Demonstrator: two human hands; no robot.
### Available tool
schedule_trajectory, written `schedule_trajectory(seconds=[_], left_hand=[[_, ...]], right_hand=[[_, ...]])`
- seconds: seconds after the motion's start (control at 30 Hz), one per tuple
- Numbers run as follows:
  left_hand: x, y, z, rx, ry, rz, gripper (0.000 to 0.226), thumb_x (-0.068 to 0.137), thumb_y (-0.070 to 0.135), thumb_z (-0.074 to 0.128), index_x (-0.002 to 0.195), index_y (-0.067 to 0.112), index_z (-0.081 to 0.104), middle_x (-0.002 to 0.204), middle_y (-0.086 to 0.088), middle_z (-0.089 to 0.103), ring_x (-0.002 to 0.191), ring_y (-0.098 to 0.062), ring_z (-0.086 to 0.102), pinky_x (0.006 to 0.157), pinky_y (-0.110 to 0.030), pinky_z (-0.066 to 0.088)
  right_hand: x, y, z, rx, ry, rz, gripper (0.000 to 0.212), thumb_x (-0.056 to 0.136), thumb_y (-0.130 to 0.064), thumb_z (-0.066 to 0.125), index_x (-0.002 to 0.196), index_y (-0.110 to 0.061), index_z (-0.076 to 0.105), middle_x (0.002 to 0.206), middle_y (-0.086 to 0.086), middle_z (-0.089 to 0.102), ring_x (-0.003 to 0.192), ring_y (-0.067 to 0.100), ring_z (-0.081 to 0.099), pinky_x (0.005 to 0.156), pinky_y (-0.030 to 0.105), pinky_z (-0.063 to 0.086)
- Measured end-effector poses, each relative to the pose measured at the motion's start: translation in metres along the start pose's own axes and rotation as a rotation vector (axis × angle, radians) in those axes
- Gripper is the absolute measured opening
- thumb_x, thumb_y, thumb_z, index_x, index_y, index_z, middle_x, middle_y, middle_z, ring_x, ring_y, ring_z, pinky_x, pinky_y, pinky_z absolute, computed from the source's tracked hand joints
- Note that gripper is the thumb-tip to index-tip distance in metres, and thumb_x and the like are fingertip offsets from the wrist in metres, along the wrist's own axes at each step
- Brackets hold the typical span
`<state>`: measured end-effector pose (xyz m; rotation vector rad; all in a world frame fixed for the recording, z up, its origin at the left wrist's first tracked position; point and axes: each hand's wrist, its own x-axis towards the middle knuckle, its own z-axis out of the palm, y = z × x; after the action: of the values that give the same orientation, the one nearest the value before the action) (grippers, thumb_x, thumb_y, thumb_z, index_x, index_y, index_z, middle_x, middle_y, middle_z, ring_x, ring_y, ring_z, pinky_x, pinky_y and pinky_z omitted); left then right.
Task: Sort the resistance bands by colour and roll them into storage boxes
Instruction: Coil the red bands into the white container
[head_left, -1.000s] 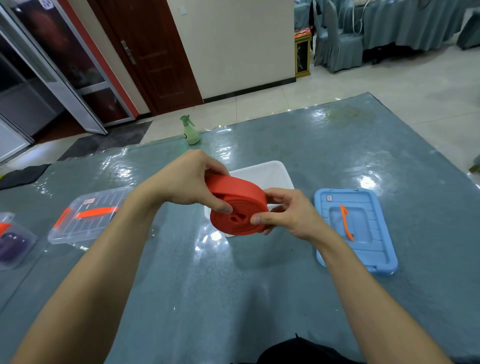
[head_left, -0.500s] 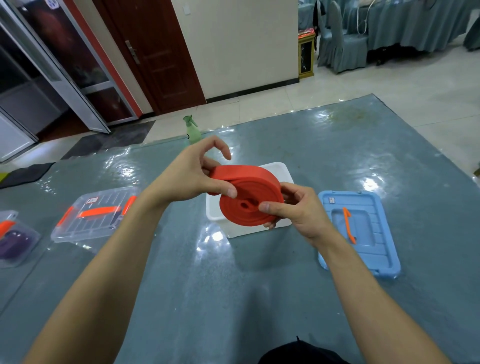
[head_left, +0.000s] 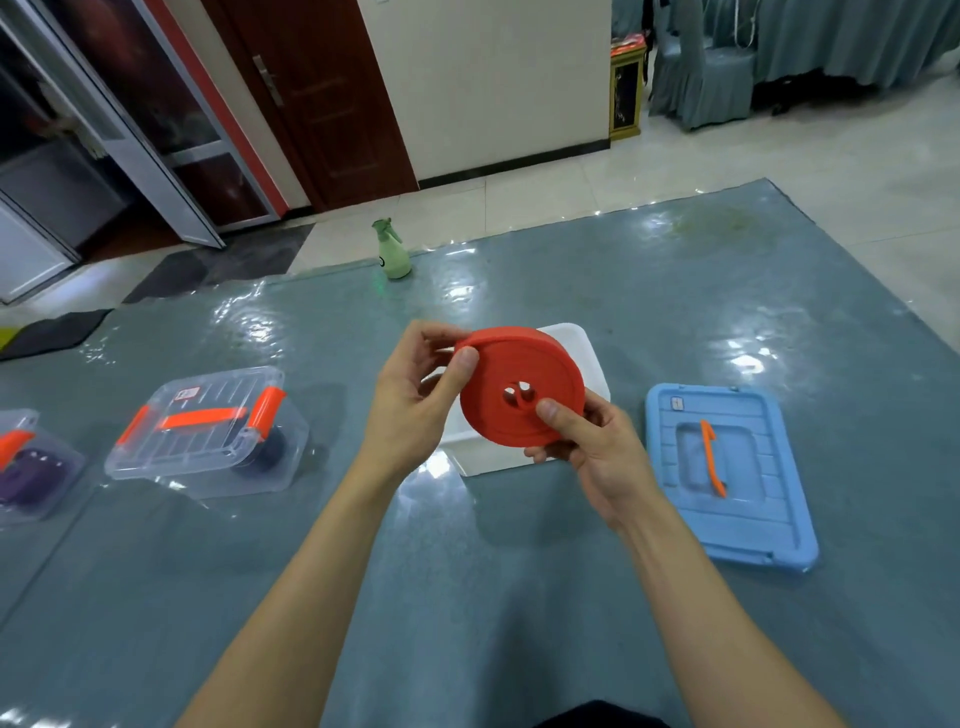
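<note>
Both hands, left hand (head_left: 410, 400) and right hand (head_left: 592, 447), clamp the fully rolled red band (head_left: 519, 387) above the open white box (head_left: 582, 353); two clear boxes (head_left: 208, 431) look packed.

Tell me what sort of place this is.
Probably a banquet hall or restaurant function room: a chair in a fitted blue-grey cover stands by a draped table on a glossy tiled floor, and the work table has similar cloth under clear plastic.
</note>
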<state>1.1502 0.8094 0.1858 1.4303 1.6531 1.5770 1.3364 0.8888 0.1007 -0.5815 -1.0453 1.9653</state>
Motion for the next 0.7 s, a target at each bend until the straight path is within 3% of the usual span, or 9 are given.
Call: schedule_trajectory(seconds=[0.1, 0.17, 0.23, 0.33, 0.4, 0.47, 0.53, 0.6, 0.7], left_hand=[[-0.004, -0.018, -0.007, -0.029, -0.091, -0.123, 0.034, 0.096, 0.031, 0.079, 0.127, 0.031, 0.064, 0.125, -0.002, 0.074, 0.108, -0.023, 0.074, 0.089, -0.036, 0.064], [-0.004, -0.032, -0.010, -0.064, -0.099, -0.205, 0.042, 0.092, 0.034, 0.083, 0.129, 0.030, 0.064, 0.121, -0.010, 0.076, 0.106, -0.035, 0.076, 0.091, -0.051, 0.066], [0.001, -0.046, -0.014, -0.096, -0.083, -0.275, 0.047, 0.090, 0.037, 0.085, 0.130, 0.027, 0.065, 0.115, -0.017, 0.077, 0.104, -0.043, 0.077, 0.092, -0.057, 0.065], [0.013, -0.066, -0.020, -0.194, -0.054, -0.372, 0.041, 0.093, 0.028, 0.085, 0.128, 0.024, 0.065, 0.112, -0.022, 0.079, 0.100, -0.042, 0.080, 0.087, -0.052, 0.067], [0.019, -0.079, -0.025, -0.220, -0.027, -0.401, 0.037, 0.096, 0.021, 0.084, 0.127, 0.021, 0.065, 0.109, -0.021, 0.080, 0.097, -0.038, 0.081, 0.079, -0.041, 0.067], [0.027, -0.094, -0.029, -0.226, 0.028, -0.428, 0.034, 0.098, 0.017, 0.083, 0.127, 0.019, 0.064, 0.107, -0.021, 0.080, 0.093, -0.034, 0.081, 0.074, -0.034, 0.065], [0.035, -0.108, -0.030, -0.223, 0.085, -0.467, 0.032, 0.097, 0.017, 0.083, 0.124, 0.019, 0.066, 0.105, -0.022, 0.080, 0.092, -0.035, 0.081, 0.071, -0.033, 0.065], [0.042, -0.123, -0.028, -0.204, 0.139, -0.519, 0.032, 0.095, 0.019, 0.086, 0.120, 0.022, 0.067, 0.107, -0.024, 0.079, 0.095, -0.038, 0.080, 0.070, -0.038, 0.067], [0.053, -0.145, -0.022, -0.169, 0.182, -0.601, 0.032, 0.091, 0.021, 0.089, 0.114, 0.025, 0.067, 0.110, -0.023, 0.078, 0.099, -0.039, 0.080, 0.069, -0.043, 0.069]], right_hand=[[0.003, 0.016, 0.004, 0.023, 0.056, 0.030, 0.064, 0.060, -0.055, 0.102, 0.110, -0.018, 0.085, 0.104, 0.015, 0.082, 0.070, 0.029, 0.075, 0.063, 0.034, 0.062], [0.004, 0.025, 0.005, 0.005, 0.107, 0.072, 0.071, 0.059, -0.054, 0.103, 0.114, -0.014, 0.083, 0.106, 0.018, 0.081, 0.070, 0.030, 0.075, 0.061, 0.033, 0.061], [0.008, 0.032, 0.006, -0.040, 0.137, 0.090, 0.079, 0.063, -0.048, 0.101, 0.128, -0.012, 0.073, 0.109, 0.019, 0.081, 0.072, 0.036, 0.078, 0.062, 0.035, 0.062], [0.018, 0.032, 0.003, -0.302, 0.107, 0.083, 0.100, 0.059, -0.052, 0.102, 0.144, -0.036, 0.055, 0.122, -0.002, 0.078, 0.088, 0.028, 0.081, 0.073, 0.030, 0.064], [0.024, 0.027, -0.009, -0.745, 0.131, -0.030, 0.109, 0.058, -0.069, 0.097, 0.151, -0.051, 0.044, 0.135, -0.020, 0.067, 0.097, 0.012, 0.074, 0.081, 0.021, 0.059], [0.032, 0.029, -0.034, -1.319, 0.139, -0.236, 0.097, 0.068, -0.069, 0.090, 0.153, -0.046, 0.047, 0.142, -0.024, 0.059, 0.108, 0.008, 0.061, 0.090, 0.022, 0.054], [0.040, 0.035, -0.053, -1.736, 0.035, -0.265, 0.077, 0.076, -0.053, 0.089, 0.145, -0.033, 0.062, 0.139, -0.013, 0.063, 0.117, 0.021, 0.057, 0.097, 0.042, 0.054], [0.048, 0.045, -0.059, -1.858, 0.004, -0.159, 0.052, 0.087, -0.034, 0.085, 0.137, -0.025, 0.072, 0.130, -0.007, 0.072, 0.113, 0.028, 0.059, 0.094, 0.046, 0.053], [0.060, 0.054, -0.051, -1.798, 0.053, -0.130, 0.024, 0.099, -0.017, 0.074, 0.123, -0.019, 0.078, 0.114, -0.001, 0.079, 0.105, 0.032, 0.064, 0.082, 0.044, 0.056]])
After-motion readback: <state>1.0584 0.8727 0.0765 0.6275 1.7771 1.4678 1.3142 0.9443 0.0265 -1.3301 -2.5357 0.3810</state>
